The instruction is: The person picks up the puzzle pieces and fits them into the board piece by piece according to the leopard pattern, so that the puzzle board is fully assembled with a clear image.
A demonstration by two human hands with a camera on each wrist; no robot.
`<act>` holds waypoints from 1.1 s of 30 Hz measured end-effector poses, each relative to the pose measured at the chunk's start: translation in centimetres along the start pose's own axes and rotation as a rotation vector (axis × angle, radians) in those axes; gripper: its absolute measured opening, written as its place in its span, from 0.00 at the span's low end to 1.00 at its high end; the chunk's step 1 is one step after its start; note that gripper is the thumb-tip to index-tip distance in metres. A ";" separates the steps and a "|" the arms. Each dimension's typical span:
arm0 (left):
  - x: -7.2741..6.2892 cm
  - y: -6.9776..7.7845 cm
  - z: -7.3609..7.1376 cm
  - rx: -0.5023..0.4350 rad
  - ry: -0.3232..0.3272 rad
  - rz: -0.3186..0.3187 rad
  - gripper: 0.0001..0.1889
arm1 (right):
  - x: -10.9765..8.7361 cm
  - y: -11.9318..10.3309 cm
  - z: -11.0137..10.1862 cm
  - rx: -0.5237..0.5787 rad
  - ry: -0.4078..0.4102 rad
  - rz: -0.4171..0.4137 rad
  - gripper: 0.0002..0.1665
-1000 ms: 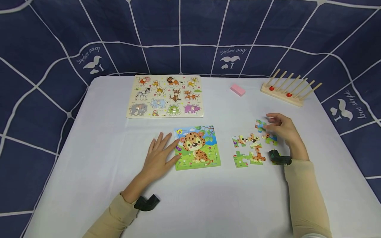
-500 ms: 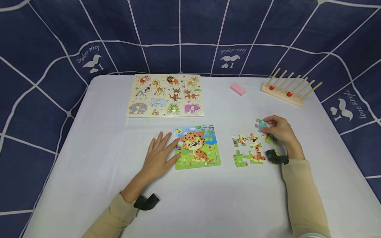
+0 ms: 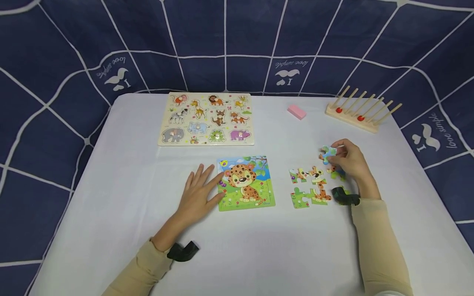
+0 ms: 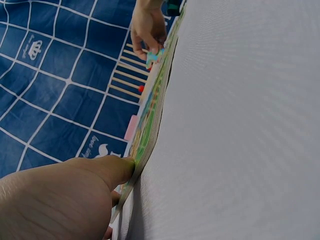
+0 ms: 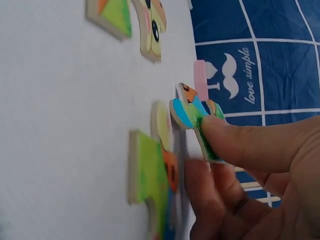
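Note:
A blue-and-green jigsaw puzzle piece [image 3: 326, 153] is pinched between the thumb and fingers of my right hand [image 3: 352, 161]; in the right wrist view the piece [image 5: 192, 112] is tilted, raised off the table. Several other puzzle pieces [image 3: 300, 198] with leopard parts lie apart to its left and below, some partly behind the right hand and wrist. My left hand [image 3: 198, 197] lies with fingers spread at the left edge of the square leopard puzzle board [image 3: 246, 181]. Thumb and fingertips touch that edge, as the left wrist view shows.
An animal peg puzzle board [image 3: 205, 119] lies at the back left. A pink block [image 3: 296, 111] sits at the back, and a wooden peg rack [image 3: 352, 118] with two red beads stands at the back right. A dark blue checked cloth [image 3: 244, 37] hangs behind the white table [image 3: 259, 250].
My right hand has taken hold of the blue-and-green puzzle piece and lifted it slightly off the table. The left hand and the leopard board have stayed in place.

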State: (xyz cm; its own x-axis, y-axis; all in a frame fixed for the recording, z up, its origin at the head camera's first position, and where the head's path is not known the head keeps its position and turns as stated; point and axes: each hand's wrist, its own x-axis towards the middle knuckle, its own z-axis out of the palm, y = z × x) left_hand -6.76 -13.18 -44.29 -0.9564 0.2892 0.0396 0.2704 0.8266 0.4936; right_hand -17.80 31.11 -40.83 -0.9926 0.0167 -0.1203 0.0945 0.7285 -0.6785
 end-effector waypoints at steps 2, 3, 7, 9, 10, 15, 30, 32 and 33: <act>0.0 0.0 0.1 0.003 0.001 0.001 0.31 | -0.1 -0.3 -0.2 0.002 0.014 0.002 0.22; 0.0 0.0 0.1 0.005 0.002 0.001 0.31 | -0.2 -0.5 -0.2 0.013 0.021 0.002 0.21; 0.1 -0.1 0.0 0.010 0.005 0.006 0.31 | -0.5 -2.1 -0.3 0.080 0.056 -0.016 0.20; 0.0 -0.1 0.0 0.010 0.008 0.005 0.31 | -0.7 -3.3 0.0 0.133 0.047 -0.028 0.21; 0.0 -0.1 0.0 0.009 0.010 0.005 0.31 | -0.8 -3.9 0.3 0.156 0.030 -0.034 0.22; -0.1 -0.2 0.1 0.006 0.013 0.005 0.31 | -1.1 -6.9 3.0 0.232 -0.106 -0.059 0.21; -0.1 -0.1 0.2 -0.005 0.010 0.003 0.31 | -1.3 -12.5 10.5 0.238 -0.262 -0.152 0.17; -0.1 -0.1 0.2 -0.004 0.012 0.004 0.31 | -1.3 -12.7 10.9 0.226 -0.262 -0.152 0.16; -0.1 -0.1 0.2 -0.002 0.012 0.005 0.30 | -1.4 -12.7 11.1 0.223 -0.260 -0.152 0.16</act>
State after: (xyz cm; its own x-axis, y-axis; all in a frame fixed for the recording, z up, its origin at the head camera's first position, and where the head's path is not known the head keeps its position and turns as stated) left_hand -6.69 -13.20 -44.55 -0.9565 0.2871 0.0525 0.2745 0.8241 0.4955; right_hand -16.79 14.20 -40.08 -0.9466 -0.2758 -0.1670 -0.0097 0.5420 -0.8403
